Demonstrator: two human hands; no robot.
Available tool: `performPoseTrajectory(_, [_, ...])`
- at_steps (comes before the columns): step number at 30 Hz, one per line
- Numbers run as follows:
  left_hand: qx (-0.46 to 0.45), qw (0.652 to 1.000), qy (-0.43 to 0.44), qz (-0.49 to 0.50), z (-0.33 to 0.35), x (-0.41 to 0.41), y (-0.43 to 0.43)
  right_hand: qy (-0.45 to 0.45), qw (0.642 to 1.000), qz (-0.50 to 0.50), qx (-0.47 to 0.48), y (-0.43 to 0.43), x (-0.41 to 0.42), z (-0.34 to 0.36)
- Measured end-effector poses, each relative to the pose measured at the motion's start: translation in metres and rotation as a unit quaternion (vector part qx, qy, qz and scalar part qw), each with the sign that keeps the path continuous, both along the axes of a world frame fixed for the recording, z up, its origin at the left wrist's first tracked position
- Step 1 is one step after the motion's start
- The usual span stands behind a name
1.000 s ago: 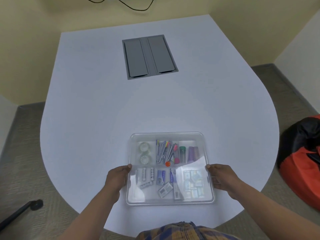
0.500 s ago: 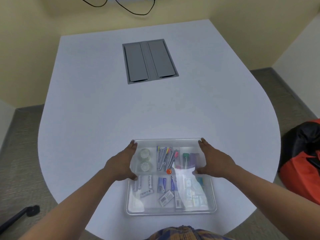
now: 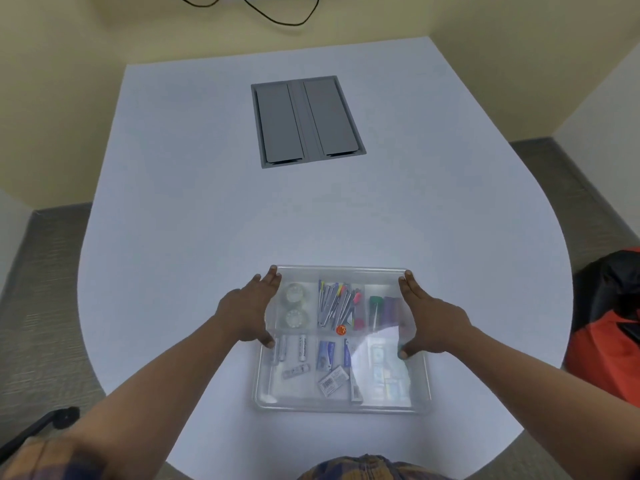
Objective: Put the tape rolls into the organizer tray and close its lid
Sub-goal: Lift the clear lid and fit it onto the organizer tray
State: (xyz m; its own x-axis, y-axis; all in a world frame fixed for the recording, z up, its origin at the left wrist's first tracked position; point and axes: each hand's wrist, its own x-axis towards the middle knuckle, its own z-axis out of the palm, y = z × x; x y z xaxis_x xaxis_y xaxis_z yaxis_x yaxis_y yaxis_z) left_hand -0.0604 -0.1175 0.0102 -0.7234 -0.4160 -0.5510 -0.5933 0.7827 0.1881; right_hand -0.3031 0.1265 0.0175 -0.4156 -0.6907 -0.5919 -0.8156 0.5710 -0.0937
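**Lid on, both hands flat on the tray**

The white surface [image 3: 207,202] carries the clear organizer tray [image 3: 341,405] at 6 o'clock, lid [image 3: 343,271] on. Left hand [image 3: 247,315] and right hand [image 3: 431,322] rest flat, fingers extended together. Two tape rolls [image 3: 295,305] sit in its 10 o'clock compartment.

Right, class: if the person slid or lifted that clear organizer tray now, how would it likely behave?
The organizer tray looks like rigid clear plastic, so it should stay stiff. It probably slides easily on the smooth table. Its contents are small: tape rolls, pens. So it is likely light, though they may shift if tilted.
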Motion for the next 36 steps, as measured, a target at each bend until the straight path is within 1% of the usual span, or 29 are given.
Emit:
performPoseTrajectory(3, [-0.046, 0.998, 0.031, 0.01, 0.003, -0.001, 0.005, 0.043, 0.998, 0.041, -0.028, -0.006, 0.004, 0.003])
performPoseTrajectory(5, [-0.063, 0.997, 0.052, 0.002, 0.001, 0.007, 0.017, 0.053, 0.995, 0.078, -0.037, -0.002, 0.012, 0.005])
performPoseTrajectory(6, [-0.058, 0.997, 0.054, -0.01, -0.001, 0.013, 0.026, 0.047, 0.994, 0.089, -0.038, 0.004, 0.016, 0.005])
performPoseTrajectory(9, [0.006, 0.999, 0.025, -0.041, -0.008, 0.037, 0.052, 0.01, 0.995, 0.099, -0.019, 0.027, 0.026, 0.0])
performPoseTrajectory(11, [0.013, 0.998, 0.02, -0.054, -0.011, 0.049, 0.064, 0.001, 0.994, 0.105, -0.016, 0.041, 0.031, -0.005])
performPoseTrajectory(22, [0.003, 0.999, 0.04, -0.026, -0.005, 0.051, 0.072, -0.001, 0.994, 0.1, -0.047, 0.045, 0.037, -0.009])
performPoseTrajectory(29, [-0.014, 0.999, 0.029, -0.04, -0.004, 0.043, 0.069, -0.001, 0.994, 0.096, -0.046, 0.043, 0.035, -0.01])
performPoseTrajectory(36, [-0.015, 1.0, 0.011, -0.025, -0.004, 0.041, 0.072, 0.004, 0.995, 0.09, -0.051, 0.043, 0.034, -0.002])
